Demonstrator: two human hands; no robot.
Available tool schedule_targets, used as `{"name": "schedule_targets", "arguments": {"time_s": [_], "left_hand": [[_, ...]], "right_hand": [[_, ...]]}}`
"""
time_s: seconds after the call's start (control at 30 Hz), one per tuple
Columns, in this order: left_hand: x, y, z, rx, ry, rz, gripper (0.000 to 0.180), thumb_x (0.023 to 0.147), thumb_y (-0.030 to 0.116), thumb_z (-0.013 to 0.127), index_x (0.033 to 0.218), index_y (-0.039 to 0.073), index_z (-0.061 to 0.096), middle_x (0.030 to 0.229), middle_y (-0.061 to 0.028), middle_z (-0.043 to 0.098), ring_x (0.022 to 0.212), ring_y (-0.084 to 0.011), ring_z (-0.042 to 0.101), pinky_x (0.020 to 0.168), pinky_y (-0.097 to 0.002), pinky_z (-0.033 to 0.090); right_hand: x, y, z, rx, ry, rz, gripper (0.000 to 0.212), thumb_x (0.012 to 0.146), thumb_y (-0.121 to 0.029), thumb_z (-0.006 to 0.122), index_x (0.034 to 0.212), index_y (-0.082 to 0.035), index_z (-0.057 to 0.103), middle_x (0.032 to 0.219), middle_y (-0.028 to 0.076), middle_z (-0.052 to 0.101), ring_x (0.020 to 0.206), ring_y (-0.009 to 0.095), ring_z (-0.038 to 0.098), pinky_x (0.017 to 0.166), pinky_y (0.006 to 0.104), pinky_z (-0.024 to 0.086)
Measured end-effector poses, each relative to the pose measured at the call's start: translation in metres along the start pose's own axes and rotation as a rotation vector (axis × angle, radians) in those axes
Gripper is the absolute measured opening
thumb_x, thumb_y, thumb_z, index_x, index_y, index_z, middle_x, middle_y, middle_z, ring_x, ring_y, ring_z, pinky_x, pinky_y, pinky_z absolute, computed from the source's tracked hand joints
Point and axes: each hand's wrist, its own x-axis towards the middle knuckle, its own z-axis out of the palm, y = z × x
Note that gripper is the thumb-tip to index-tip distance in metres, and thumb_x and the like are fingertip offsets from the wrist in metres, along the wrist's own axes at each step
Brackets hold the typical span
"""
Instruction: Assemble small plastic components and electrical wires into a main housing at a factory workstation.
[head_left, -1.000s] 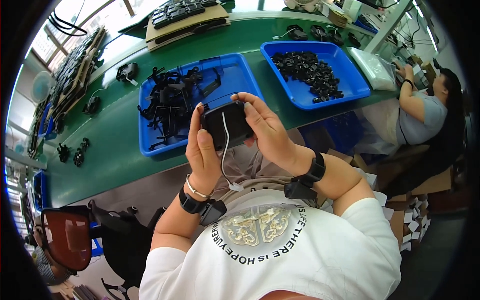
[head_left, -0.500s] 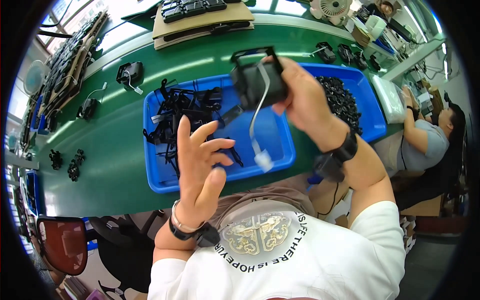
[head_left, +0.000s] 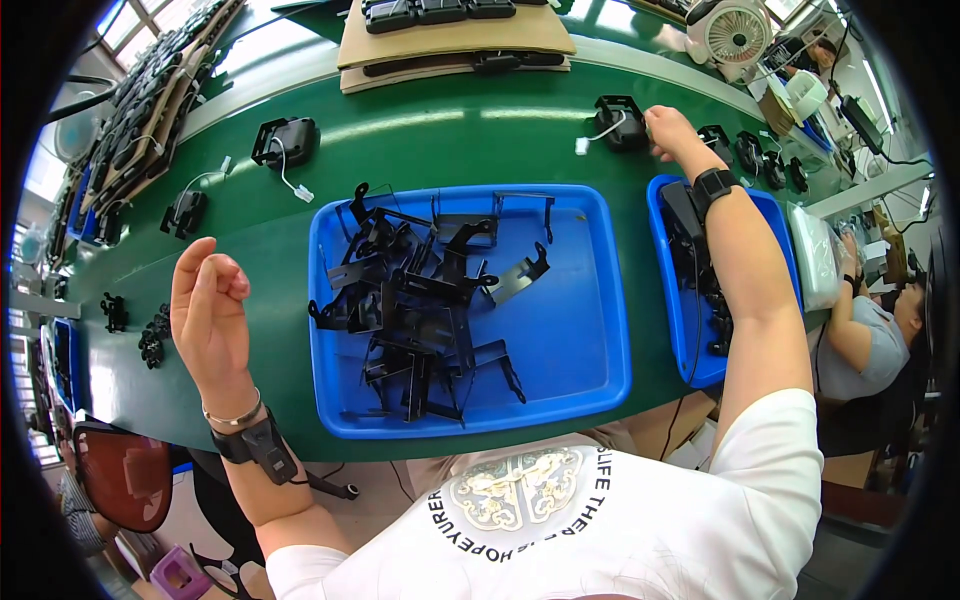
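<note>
My right hand (head_left: 676, 134) reaches to the far right of the table. Its curled fingers lie at the right edge of a black square unit (head_left: 621, 124) with a bracket frame, which rests on the table; the fingertips are partly hidden. A white cable with a white plug trails from the unit to its left. My left hand (head_left: 212, 315) is raised over the left side of the table, fingers loosely bent, with nothing in it. Between my arms lies a blue tray (head_left: 590, 320) with a heap of black metal brackets (head_left: 420, 290) mostly in its left half.
Right of it, a second blue tray (head_left: 685, 350) holds small black parts, partly behind my forearm. More black units (head_left: 287, 142) with cables lie left and far right. Cardboard sheets (head_left: 455, 50) carrying black units lie at the back, near a fan (head_left: 735, 35). Another person sits right.
My right hand has carried the black unit away from over the tray to the far right, down onto the table. My left hand has moved left, off the tray, and its fingers have curled.
</note>
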Motion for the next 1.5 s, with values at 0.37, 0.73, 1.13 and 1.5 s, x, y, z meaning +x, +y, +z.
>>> {"name": "schedule_targets", "arguments": {"time_s": [0.37,0.73,1.13,1.5], "left_hand": [[0.001,-0.037,0.008,0.241,0.086,0.038,0.018,0.088,0.004,0.053,0.105,0.000,0.054,0.076,-0.0019,0.055,0.069,-0.0075,0.050,0.063,-0.0193,0.040],[-0.004,-0.028,0.003,0.340,0.082,0.038,0.017,0.087,0.004,0.055,0.104,0.001,0.055,0.074,0.0003,0.053,0.067,-0.0059,0.049,0.060,-0.0189,0.038],[0.001,-0.030,0.004,0.293,0.057,-0.014,0.019,0.085,0.003,0.058,0.104,0.003,0.054,0.068,0.0003,0.055,0.065,-0.0057,0.052,0.058,-0.0179,0.040],[-0.002,-0.032,0.008,0.306,0.054,-0.033,0.021,0.087,0.006,0.056,0.107,0.005,0.053,0.070,0.0002,0.055,0.063,-0.0058,0.048,0.058,-0.0187,0.038]], "right_hand": [[0.009,-0.156,0.086,-0.002,0.290,-0.513,0.078,0.069,-0.055,0.067,0.111,0.009,0.051,0.106,0.023,0.060,0.099,0.032,0.059,0.085,0.0352,0.046],[0.026,-0.199,0.123,0.257,0.332,-0.103,0.094,0.060,-0.052,0.076,0.117,0.013,0.038,0.117,0.026,0.052,0.110,0.033,0.052,0.093,0.0341,0.042],[0.015,-0.230,0.126,0.415,0.302,0.156,0.093,0.057,-0.055,0.076,0.122,0.000,0.039,0.125,0.017,0.048,0.119,0.031,0.041,0.102,0.0407,0.029],[-0.006,-0.237,0.120,0.262,0.449,0.210,0.085,0.059,-0.052,0.072,0.121,-0.002,0.042,0.121,0.015,0.051,0.113,0.029,0.046,0.095,0.0417,0.033]]}}
